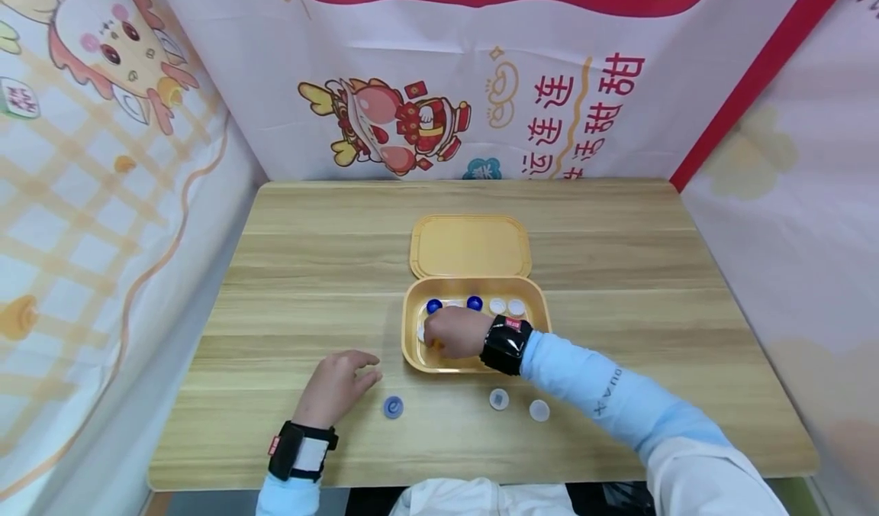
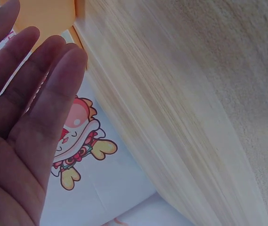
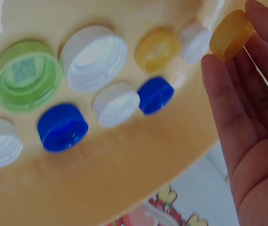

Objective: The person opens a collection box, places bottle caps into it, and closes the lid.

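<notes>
Over the yellow box (image 1: pixel 408 348), my right hand (image 1: pixel 458 331) pinches a yellow bottle cap (image 3: pixel 230 36) between thumb and fingers. Several caps lie in the box, open side up in the right wrist view: a green cap (image 3: pixel 28 75), a large white cap (image 3: pixel 93 59), another yellow cap (image 3: pixel 157 51) and a blue cap (image 3: pixel 62 127) among them. My left hand (image 1: pixel 333 386) is held near the table left of the box, its fingers loosely extended and holding nothing. Closest to it is a bluish cap (image 1: pixel 393 407) on the table.
Behind the box lies its flat yellow lid (image 1: pixel 470 245). In front of it, two white caps, one with a square mark (image 1: pixel 499 399) and one plain (image 1: pixel 539 411), lie below the right forearm. Printed cloth (image 1: pixel 412 35) surrounds the wooden table (image 1: pixel 618 249).
</notes>
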`<state>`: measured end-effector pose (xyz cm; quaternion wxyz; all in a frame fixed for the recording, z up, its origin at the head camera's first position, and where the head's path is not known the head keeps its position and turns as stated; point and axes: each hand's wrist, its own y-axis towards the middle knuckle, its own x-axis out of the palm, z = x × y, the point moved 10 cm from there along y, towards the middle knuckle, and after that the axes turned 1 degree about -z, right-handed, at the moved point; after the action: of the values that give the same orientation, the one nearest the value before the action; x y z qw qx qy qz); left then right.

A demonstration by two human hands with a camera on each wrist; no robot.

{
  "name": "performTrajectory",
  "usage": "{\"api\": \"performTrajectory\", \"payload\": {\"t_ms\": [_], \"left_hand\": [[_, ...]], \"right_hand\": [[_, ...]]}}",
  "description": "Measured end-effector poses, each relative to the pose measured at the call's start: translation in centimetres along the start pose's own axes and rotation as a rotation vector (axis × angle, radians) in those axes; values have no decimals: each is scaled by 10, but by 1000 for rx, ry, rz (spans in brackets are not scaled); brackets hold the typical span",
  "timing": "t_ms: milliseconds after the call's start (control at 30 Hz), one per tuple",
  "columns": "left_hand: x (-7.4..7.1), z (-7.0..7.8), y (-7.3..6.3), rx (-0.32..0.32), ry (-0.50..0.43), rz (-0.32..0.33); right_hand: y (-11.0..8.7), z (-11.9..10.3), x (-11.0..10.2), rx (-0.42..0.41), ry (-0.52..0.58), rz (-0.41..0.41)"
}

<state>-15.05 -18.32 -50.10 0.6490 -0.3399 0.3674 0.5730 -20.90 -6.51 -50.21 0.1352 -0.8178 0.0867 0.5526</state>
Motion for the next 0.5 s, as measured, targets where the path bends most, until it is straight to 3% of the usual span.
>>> {"api": "performTrajectory", "payload": {"t_ms": [167,500], "left_hand": [[2,-4,-3,-22,1,-8],[4,-10,-6,-78,0,-29]], "right_hand": [[12,1,21,-10,-28,-26],[23,-4,34,-46,-82,-43]]}}
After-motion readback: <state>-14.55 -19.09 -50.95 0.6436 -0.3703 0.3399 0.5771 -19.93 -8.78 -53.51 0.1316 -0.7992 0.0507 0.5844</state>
